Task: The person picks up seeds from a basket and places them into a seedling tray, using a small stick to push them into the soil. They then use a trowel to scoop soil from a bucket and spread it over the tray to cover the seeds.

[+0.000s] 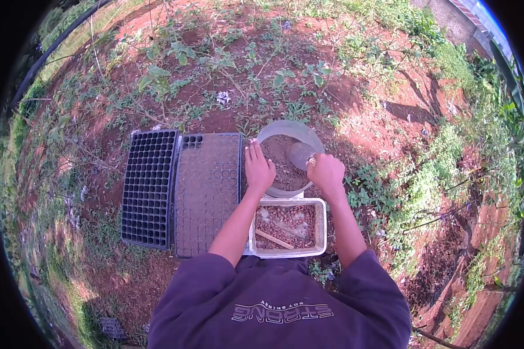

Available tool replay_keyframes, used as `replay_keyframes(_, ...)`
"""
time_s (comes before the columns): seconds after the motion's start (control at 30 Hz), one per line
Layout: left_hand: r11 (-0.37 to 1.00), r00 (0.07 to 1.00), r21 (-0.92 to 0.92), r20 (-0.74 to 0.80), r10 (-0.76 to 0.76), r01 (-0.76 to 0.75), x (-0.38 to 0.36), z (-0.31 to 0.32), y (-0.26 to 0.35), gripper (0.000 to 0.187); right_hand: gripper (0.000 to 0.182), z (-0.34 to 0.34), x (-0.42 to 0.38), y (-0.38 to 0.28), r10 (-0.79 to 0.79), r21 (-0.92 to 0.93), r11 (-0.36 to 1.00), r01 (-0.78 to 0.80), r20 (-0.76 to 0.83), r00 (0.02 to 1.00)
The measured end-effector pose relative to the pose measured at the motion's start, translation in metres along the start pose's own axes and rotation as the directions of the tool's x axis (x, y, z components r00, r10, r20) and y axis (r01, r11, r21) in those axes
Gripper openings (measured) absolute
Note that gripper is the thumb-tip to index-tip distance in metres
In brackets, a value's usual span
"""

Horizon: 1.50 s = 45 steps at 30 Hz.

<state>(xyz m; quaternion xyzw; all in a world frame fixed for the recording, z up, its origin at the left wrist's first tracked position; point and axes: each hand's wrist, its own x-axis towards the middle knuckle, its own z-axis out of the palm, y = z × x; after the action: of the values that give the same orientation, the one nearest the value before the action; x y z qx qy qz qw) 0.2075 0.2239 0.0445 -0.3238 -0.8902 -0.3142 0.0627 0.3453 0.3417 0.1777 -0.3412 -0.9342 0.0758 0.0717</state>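
Observation:
In my right hand point(326, 173), closed at the right side of the basin, is a clear plastic cup point(301, 156). The cup is tilted over dark soil point(276, 154) inside a round translucent basin point(261, 135). My left hand point(259, 167) lies with its fingers stretched out at the basin's left rim, close to the right edge of a seedling tray point(208, 203). Soil covers most of that tray, while a few cells at its top left show dark hollows. Just below the basin stands a white rectangular container point(323, 230) of reddish-brown seeds point(300, 218), with a wooden stick point(275, 238) lying on them.
A second black seedling tray point(149, 186) with hollow cells lies left of the soil-covered one. Leafy plants point(154, 78) and weeds grow from reddish ground ahead. A wall point(451, 20) stands at the far right, and a small dark tray point(112, 328) lies at lower left.

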Motion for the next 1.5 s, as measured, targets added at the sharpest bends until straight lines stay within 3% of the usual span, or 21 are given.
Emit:
replay_keyframes(0.43,0.999,0.999,-0.025,0.019,-0.027,0.027,0.003,-0.006,0.004,0.079,0.028,0.032,0.033,-0.001,-0.063,-0.056,0.996,0.067,0.069,0.996)
replay_keyframes(0.5,0.998,0.999,-0.038,0.029,-0.039,0.040,0.003,-0.006,0.005,0.080,0.032,0.054,0.038,0.004,-0.005,0.115,0.993,-0.003,0.065,0.998)
replay_keyframes(0.53,0.998,0.999,-0.038,0.031,-0.045,0.046,0.002,-0.006,0.005,0.080,0.032,0.066,0.040,0.012,-0.007,0.113,0.994,-0.001,0.070,0.997)
replay_keyframes(0.6,0.997,0.999,-0.073,-0.017,-0.033,0.032,0.004,-0.006,0.006,0.081,0.037,0.080,0.044,0.024,0.201,0.471,0.805,-0.360,0.353,0.914)
replay_keyframes(0.7,0.997,0.998,-0.064,-0.016,-0.054,0.052,0.004,-0.006,0.008,0.081,0.040,0.088,0.032,0.024,0.238,0.509,0.758,-0.408,0.366,0.899)
replay_keyframes(0.77,0.996,0.998,-0.068,-0.017,-0.053,0.052,0.004,-0.005,0.007,0.081,0.041,0.084,0.026,0.016,0.251,0.452,0.805,-0.385,0.328,0.911)
replay_keyframes(0.83,0.996,0.999,-0.072,-0.016,-0.050,0.049,0.004,-0.007,0.009,0.081,0.036,0.081,0.018,0.009,0.171,0.368,0.910,-0.193,0.090,0.981)
replay_keyframes(0.97,0.993,0.997,-0.091,0.018,-0.074,0.075,0.005,-0.007,0.009,0.080,0.035,0.068,0.006,-0.003,0.052,0.253,0.965,-0.071,0.077,0.996)
replay_keyframes(1.03,0.994,0.997,-0.085,0.013,-0.073,0.074,0.005,-0.007,0.009,0.079,0.026,0.071,-0.002,-0.007,-0.098,0.219,0.970,0.103,-0.035,0.995)
replay_keyframes(1.17,0.993,0.996,-0.080,0.022,-0.086,0.088,0.006,-0.008,0.010,0.079,0.027,0.076,-0.006,-0.018,-0.108,0.216,0.970,0.112,-0.032,0.994)
replay_keyframes(1.37,0.996,0.999,-0.079,-0.020,-0.050,0.048,0.005,-0.006,0.009,0.079,0.032,0.090,0.006,-0.018,0.008,0.239,0.971,-0.011,0.013,1.000)
replay_keyframes(1.43,0.995,0.998,-0.089,-0.016,-0.055,0.053,0.006,-0.008,0.010,0.079,0.031,0.086,0.008,-0.012,0.130,0.323,0.929,-0.181,0.174,0.976)
replay_keyframes(1.5,0.994,0.998,-0.090,-0.012,-0.056,0.055,0.007,-0.010,0.011,0.079,0.031,0.073,0.002,-0.013,0.117,0.250,0.956,-0.156,0.162,0.980)
